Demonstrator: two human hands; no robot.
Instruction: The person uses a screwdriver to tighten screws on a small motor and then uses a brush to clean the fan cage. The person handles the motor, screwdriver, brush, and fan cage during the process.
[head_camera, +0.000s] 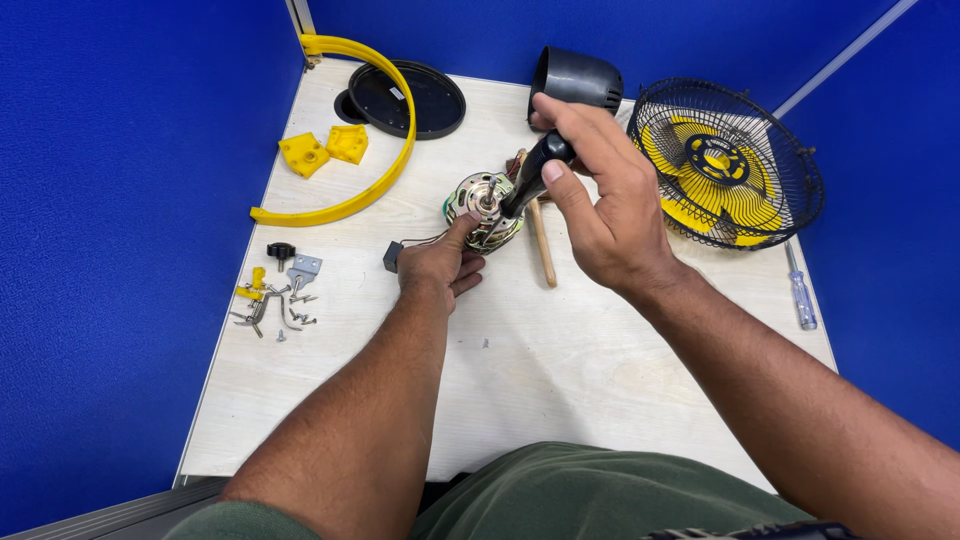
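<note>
Right hand (600, 195) clenches a black-handled screwdriver (535, 172), tip down on the top of the fan motor (482, 207). Left hand (437, 266) steadies the motor from the near side, thumb against its rim; fingers curl under, grip loose. Motor sits mid-worktop: round metal casing, copper windings showing, thin wires running to a small black block (392, 256) just beside the left hand.

Wooden stick (541, 240) lies touching the motor's right side, partly under the right hand. Black plastic motor housing (575, 80) stands behind the hand, near the far edge. Wire fan guard with yellow blades (725, 165) inside fills the far right corner. Clear-handled screwdriver (800, 290) lies by the right edge.

Far left corner: curved yellow plastic bracket (370, 130), two yellow blocks (322, 150) inside its arc, round black disc (410, 98) behind. Left edge: loose pile of screws and small metal brackets (277, 297), black knob (281, 251) among them. Worktop (560, 380) is pale wood laminate, blue walls around.
</note>
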